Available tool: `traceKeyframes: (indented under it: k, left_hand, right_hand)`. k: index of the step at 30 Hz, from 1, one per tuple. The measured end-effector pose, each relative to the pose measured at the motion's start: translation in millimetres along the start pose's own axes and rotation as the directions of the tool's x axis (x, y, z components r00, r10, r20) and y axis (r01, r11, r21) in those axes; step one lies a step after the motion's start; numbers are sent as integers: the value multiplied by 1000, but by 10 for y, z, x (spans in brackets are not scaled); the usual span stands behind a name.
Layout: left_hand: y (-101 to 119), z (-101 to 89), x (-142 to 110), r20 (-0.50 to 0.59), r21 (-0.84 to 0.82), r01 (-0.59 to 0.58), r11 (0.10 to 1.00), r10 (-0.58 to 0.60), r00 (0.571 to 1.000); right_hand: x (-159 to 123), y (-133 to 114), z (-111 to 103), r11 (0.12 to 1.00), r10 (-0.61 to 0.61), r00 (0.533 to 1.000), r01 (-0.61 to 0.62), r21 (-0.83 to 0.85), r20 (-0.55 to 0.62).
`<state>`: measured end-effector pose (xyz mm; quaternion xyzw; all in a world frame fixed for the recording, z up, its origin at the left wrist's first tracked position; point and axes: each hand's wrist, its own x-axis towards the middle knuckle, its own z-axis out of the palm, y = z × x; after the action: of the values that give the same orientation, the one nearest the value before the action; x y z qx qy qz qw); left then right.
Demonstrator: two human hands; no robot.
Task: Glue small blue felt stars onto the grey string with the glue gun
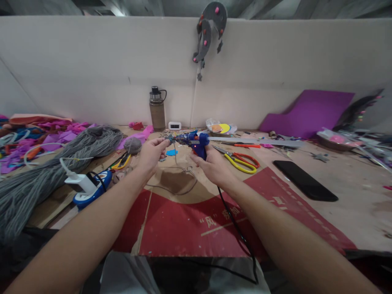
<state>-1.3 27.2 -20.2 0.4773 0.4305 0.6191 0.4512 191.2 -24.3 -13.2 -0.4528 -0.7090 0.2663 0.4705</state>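
Note:
My right hand (212, 164) is closed around the handle of a blue hot glue gun (196, 142), its nozzle pointing left and its black cord (237, 232) trailing toward me. My left hand (150, 153) pinches a small grey yarn-wrapped piece (170, 139) right at the nozzle tip. A thin grey strand (180, 175) hangs from that piece and loops on the red and brown cardboard (190, 220) below both hands.
A grey yarn bundle (45, 167), a white plug on a blue reel (88, 185) and coloured felt scraps lie left. Yellow-orange scissors (241, 161), a black phone (304, 185), a purple sheet (306, 114), a bottle (157, 109) and a grey yarn ball (132, 145) surround the cardboard.

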Motion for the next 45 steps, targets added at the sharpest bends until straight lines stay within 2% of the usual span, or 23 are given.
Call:
traceKeyframes:
  k: [6, 10, 20, 33, 38, 45]
  left_hand:
    - [-2, 6, -13, 33, 20, -5, 1000, 5, 999]
    - [-13, -7, -1, 20, 32, -4, 999, 3, 1000]
    - [51, 24, -26, -3, -34, -6, 999, 6, 1000]
    - [8, 25, -22, 32, 9, 18, 1000, -18, 999]
    - [1, 15, -4, 30, 16, 11, 1000, -12, 999]
    - [21, 5, -9, 11, -42, 7, 999, -6, 1000]
  right_hand:
    - [0, 8, 5, 1000, -22, 1000, 22, 12, 1]
    - [-1, -5, -6, 1000, 16, 1000, -16, -15, 1]
    - [-5, -16, -9, 1000, 12, 1000, -12, -7, -1]
    - [-9, -18, 2, 1000, 0, 1000, 0, 6, 0]
    - [-9, -19, 0, 999, 31, 999, -31, -19, -13]
    - [-5, -4, 5, 1000, 22, 1000, -22, -6, -12]
